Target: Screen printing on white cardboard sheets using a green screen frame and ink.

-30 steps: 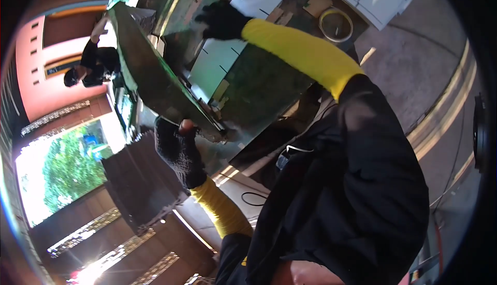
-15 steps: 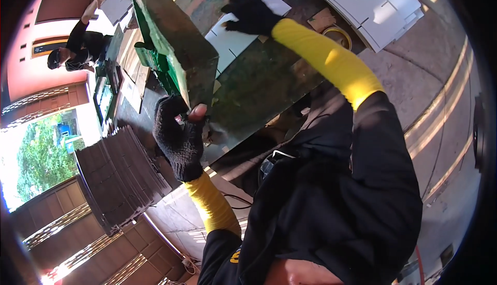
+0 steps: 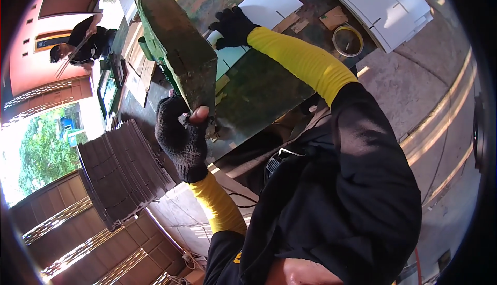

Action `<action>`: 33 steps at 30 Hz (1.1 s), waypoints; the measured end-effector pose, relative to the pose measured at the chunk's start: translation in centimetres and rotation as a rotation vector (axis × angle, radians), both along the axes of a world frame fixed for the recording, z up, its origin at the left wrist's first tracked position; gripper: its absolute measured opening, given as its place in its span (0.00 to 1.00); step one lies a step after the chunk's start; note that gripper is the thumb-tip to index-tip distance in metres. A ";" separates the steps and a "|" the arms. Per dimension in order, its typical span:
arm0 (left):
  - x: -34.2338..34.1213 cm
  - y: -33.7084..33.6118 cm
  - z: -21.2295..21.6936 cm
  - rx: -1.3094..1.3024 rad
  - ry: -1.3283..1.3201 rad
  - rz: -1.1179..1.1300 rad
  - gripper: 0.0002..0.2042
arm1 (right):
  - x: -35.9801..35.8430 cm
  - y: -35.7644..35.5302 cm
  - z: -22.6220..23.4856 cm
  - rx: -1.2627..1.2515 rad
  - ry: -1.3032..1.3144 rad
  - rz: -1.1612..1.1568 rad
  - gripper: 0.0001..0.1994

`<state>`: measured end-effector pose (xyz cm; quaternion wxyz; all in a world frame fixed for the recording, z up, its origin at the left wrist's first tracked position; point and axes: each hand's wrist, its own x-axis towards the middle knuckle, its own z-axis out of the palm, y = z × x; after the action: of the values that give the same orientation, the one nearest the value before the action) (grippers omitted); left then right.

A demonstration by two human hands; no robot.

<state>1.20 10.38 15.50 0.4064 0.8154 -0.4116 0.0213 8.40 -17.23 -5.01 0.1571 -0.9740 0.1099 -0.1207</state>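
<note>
A raised printing screen point(image 3: 181, 41), dark with a green-smeared edge, stands tilted over the left part of the table. My left hand point(image 3: 181, 137), in a dark knit glove with the thumb tip bare, is closed on its near lower corner. Beneath and beside the screen, a white slotted sheet point(image 3: 269, 2) lies on the dark table point(image 3: 259, 90). My right hand point(image 3: 232, 28), gloved in black, is over the sheet's left part with fingers spread, close to the screen's right side. Whether its fingertips press on the sheet, I cannot tell.
A stack of white printed sheets point(image 3: 383, 15) lies at the far right, with a tape roll point(image 3: 348, 41) and cardboard scraps point(image 3: 333, 18) nearby. Dark slotted boards point(image 3: 121, 173) are stacked at left. Another person point(image 3: 83, 41) works at the far left, holding thin sheets.
My right hand has moved left across the white sheet, toward the screen. My left hand keeps its hold on the corner. The other person's raised arm has come down.
</note>
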 end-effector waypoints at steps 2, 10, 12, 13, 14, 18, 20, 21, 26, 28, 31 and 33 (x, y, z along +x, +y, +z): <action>0.0 0.0 -0.1 0.003 0.001 0.018 0.17 | -0.1 -0.1 -0.2 -0.003 -0.008 -0.005 0.39; -0.2 -0.1 -0.1 -0.029 0.054 0.033 0.18 | -0.4 0.2 0.0 -0.007 -0.036 -0.006 0.37; 0.0 0.0 -0.1 -0.022 0.028 0.015 0.18 | -0.4 0.3 -0.1 -0.003 -0.036 -0.025 0.37; 0.1 -0.1 -0.2 -0.015 0.001 -0.003 0.18 | -0.3 0.3 -0.2 -0.003 -0.037 -0.035 0.37; 0.2 -0.1 -0.2 -0.009 -0.025 -0.021 0.18 | -0.3 0.3 -0.2 -0.004 -0.037 -0.035 0.37; -0.1 -0.4 -0.4 -0.043 0.056 -0.020 0.18 | -0.3 0.1 -0.5 0.015 -0.048 -0.028 0.36; -0.2 -0.4 -0.5 -0.059 0.063 -0.022 0.18 | -0.4 0.0 -0.8 0.018 -0.055 -0.041 0.37; -0.3 -0.4 -0.6 -0.072 0.071 -0.018 0.18 | -0.4 -0.1 -0.9 0.019 -0.057 -0.049 0.38; -0.9 -0.6 0.2 -0.092 0.151 0.003 0.17 | -1.0 -0.5 -0.6 -0.014 -0.318 -0.114 0.35; -0.3 0.1 -0.2 -0.085 0.125 0.012 0.17 | -1.9 -3.5 0.3 0.070 -0.444 -0.234 0.35; 0.1 0.3 -0.6 -0.068 0.075 0.008 0.17 | -7.4 -10.9 -2.2 -0.017 -0.710 -0.506 0.32; -0.1 -0.2 -0.2 -0.082 0.102 -0.011 0.17 | -11.6 -13.4 -3.5 -0.069 -0.696 -0.552 0.32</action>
<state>1.11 10.15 15.35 0.4601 0.7959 -0.3935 -0.0057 -3.16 -30.61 -8.50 0.1140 -0.8142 0.3023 -0.4823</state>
